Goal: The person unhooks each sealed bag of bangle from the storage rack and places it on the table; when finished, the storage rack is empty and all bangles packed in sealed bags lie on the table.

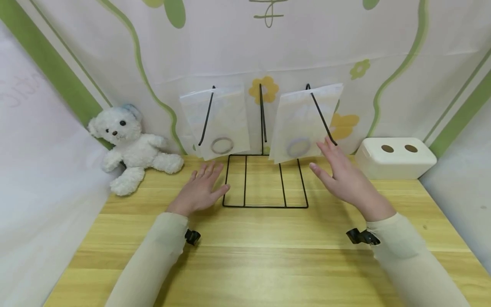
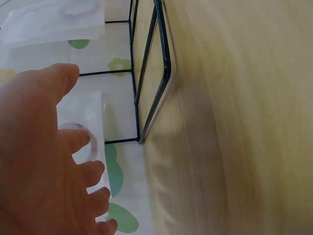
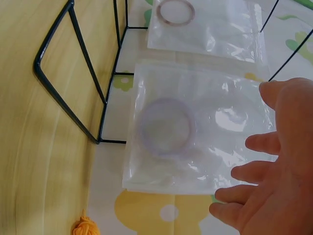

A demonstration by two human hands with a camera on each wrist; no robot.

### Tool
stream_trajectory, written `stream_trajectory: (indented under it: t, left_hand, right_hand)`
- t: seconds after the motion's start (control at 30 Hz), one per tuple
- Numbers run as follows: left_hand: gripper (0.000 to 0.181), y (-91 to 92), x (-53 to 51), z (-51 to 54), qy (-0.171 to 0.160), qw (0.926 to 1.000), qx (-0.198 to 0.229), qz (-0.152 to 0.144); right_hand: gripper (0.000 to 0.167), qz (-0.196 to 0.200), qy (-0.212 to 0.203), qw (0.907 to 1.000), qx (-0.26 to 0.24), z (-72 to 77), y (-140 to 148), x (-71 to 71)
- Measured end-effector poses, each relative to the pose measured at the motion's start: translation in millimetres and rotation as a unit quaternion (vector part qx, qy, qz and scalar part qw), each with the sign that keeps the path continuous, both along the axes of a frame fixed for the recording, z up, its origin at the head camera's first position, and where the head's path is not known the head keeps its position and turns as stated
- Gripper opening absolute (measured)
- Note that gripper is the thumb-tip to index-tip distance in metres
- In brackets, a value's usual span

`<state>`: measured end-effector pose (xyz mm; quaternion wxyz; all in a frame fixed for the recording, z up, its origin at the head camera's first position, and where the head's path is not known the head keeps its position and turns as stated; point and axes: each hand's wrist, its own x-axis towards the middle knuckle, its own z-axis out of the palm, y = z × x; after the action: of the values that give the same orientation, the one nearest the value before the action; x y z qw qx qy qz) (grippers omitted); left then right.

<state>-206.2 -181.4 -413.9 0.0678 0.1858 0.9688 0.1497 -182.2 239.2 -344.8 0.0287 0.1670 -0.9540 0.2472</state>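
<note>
A black wire rack stands on the table with clear zip bags hanging from its arms. The left bag holds a brownish ring-shaped bangle; in the right bag lies a pale lilac bangle. Further bag edges show behind both. My left hand, fingers spread, is just below the left bag. Beside the right bag's lower right edge is my right hand, its fingers extended near the hook's tip. In the right wrist view, that hand grips nothing; whether its fingertips touch the bag, I cannot tell.
At the back left sits a white teddy bear. A white box with two round holes stands at the back right. Behind the rack hangs a patterned cloth. An orange tassel-like thing shows in the right wrist view.
</note>
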Motion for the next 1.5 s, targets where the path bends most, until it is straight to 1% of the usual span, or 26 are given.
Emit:
stream_trajectory:
  t: [0.17,0.23,0.33,0.4,0.47,0.53,0.63,0.7,0.77,0.87,0.93,0.97,1.03,1.13,1.23,1.3,1.5]
  left_hand:
    - [0.082,2.7,-8.1,0.1,-0.02,0.9998,-0.008,-0.006]
    - [0.08,3.7,-12.3,-0.7,-0.029,0.9995,-0.009,-0.007]
    - [0.076,4.6,-18.6,-3.1,-0.042,0.999,-0.006,-0.012]
    - [0.074,4.5,-23.0,-5.5,-0.05,0.9986,-0.002,-0.017]
    - [0.072,4.3,-27.1,-7.7,-0.058,0.998,0.007,-0.023]
    - [0.07,4.1,-32.1,-10.8,-0.068,0.9971,0.018,-0.027]
    - [0.068,1.5,-41.3,-21.8,-0.08,0.9957,0.039,-0.026]
    - [0.067,-0.7,-48.0,-31.2,-0.087,0.9948,0.046,-0.027]
    - [0.068,-3.7,-55.6,-43.1,-0.094,0.994,0.05,-0.027]
    - [0.069,-6.0,-64.3,-56.2,-0.1,0.9934,0.045,-0.033]
    - [0.069,-6.7,-68.6,-62.7,-0.102,0.9936,0.038,-0.031]
    - [0.07,-6.7,-69.6,-64.1,-0.101,0.9939,0.032,-0.032]
    - [0.071,-5.9,-70.8,-64.5,-0.101,0.9942,0.02,-0.033]
    - [0.074,-4.1,-70.7,-62.4,-0.104,0.994,0.01,-0.032]
    - [0.075,-2.6,-70.4,-60.5,-0.108,0.9935,0.016,-0.031]
    - [0.077,-2.4,-70.9,-61.1,-0.109,0.9933,0.022,-0.03]
    - [0.084,-3.4,-73.2,-67.2,-0.111,0.9932,0.019,-0.029]
  right_hand:
    - [0.07,-0.015,0.054,0.9977,-0.037,2.0,9.7,-3.8]
    - [0.063,-0.028,0.081,0.9948,-0.056,2.3,13.3,-5.4]
    - [0.053,-0.039,0.105,0.989,-0.097,5.1,17.0,-8.5]
    - [0.048,-0.039,0.114,0.9849,-0.124,7.8,17.8,-10.5]
    - [0.046,-0.04,0.113,0.9816,-0.149,10.8,18.3,-12.9]
    - [0.044,-0.042,0.117,0.9786,-0.164,11.6,19.1,-15.8]
    - [0.039,-0.057,0.119,0.9739,-0.184,11.3,19.3,-20.5]
    - [0.036,-0.067,0.124,0.9704,-0.196,10.4,19.3,-24.8]
    - [0.035,-0.08,0.118,0.9658,-0.216,10.7,18.6,-29.2]
    - [0.034,-0.093,0.109,0.9551,-0.259,12.6,18.8,-38.4]
    - [0.033,-0.102,0.103,0.944,-0.296,15.6,18.6,-45.5]
    - [0.032,-0.105,0.103,0.9378,-0.314,17.7,18.6,-49.4]
    - [0.029,-0.117,0.107,0.9285,-0.336,22.3,19.1,-56.8]
    - [0.026,-0.134,0.116,0.9197,-0.351,29.6,20.9,-66.8]
    - [0.021,-0.149,0.125,0.9146,-0.355,35.8,23.4,-75.4]
    - [0.017,-0.156,0.128,0.9111,-0.359,38.5,24.9,-80.2]
    - [0.014,-0.172,0.123,0.9102,-0.356,40.4,30.0,-91.0]
